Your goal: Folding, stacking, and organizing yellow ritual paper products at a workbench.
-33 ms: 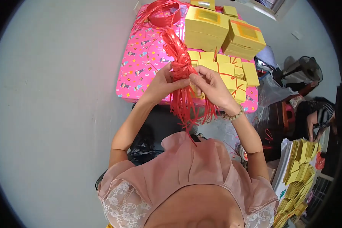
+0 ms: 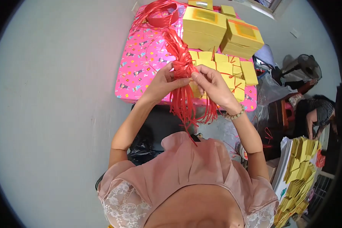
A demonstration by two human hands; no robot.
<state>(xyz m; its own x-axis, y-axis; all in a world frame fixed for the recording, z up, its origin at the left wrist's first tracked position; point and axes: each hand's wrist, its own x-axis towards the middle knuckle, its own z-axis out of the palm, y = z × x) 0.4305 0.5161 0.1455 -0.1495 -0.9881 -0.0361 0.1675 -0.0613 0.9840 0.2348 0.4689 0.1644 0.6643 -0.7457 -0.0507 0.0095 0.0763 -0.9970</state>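
Barely any motion noted since the earlier frame: table and stacks sit marginally further left in view, the grip almost unchanged; little advance in the work is judged. Far left, a pink patterned cloth [image 2: 133, 64] is seen. Next, the left hand [image 2: 159, 86] is wrapped about the bundle of red strips [image 2: 183, 69], thumb across its neck. Bundle held upright above the near table edge, loose ends hanging. Its right edge is gripped by the right hand [image 2: 213, 84], thumb and fingers closed; whether one strand is pinched cannot be told. Beyond, red-tied yellow packets [image 2: 220, 65].
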